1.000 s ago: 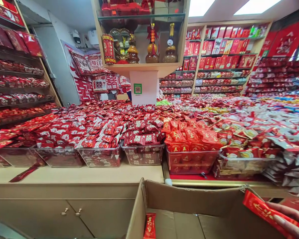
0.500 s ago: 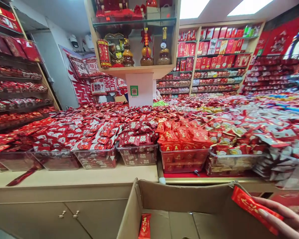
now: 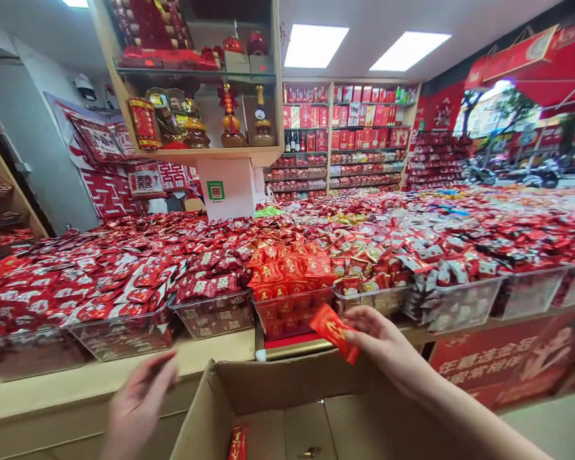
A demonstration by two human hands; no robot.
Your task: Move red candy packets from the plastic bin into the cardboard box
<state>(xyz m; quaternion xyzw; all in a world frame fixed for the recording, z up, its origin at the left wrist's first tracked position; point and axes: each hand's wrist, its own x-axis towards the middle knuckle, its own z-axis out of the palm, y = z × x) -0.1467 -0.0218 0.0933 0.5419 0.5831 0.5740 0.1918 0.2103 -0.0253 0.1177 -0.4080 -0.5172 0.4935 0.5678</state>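
My right hand (image 3: 376,335) pinches a red snack packet (image 3: 333,331) with gold lettering by its right end. The packet is tilted, above the back edge of an open cardboard box (image 3: 294,385). Another red packet (image 3: 238,443) lies inside the box at the left, partly cut off by the frame. To the left of the box, in front of the counter edge, my left hand (image 3: 141,399) is raised. It is somewhat blurred, with its fingers and thumb loosely apart, and nothing shows in it.
Clear plastic bins (image 3: 215,316) heaped with wrapped sweets line the counter (image 3: 211,350). Behind the box stands a bin of bright red packets (image 3: 292,275). A display cabinet (image 3: 191,153) with bottles rises above the counter. Stocked shelves (image 3: 330,137) stand at the back.
The view has turned right. My right hand with the red packet has moved left and up, over the box's back edge. My left hand has come into view at the lower left.
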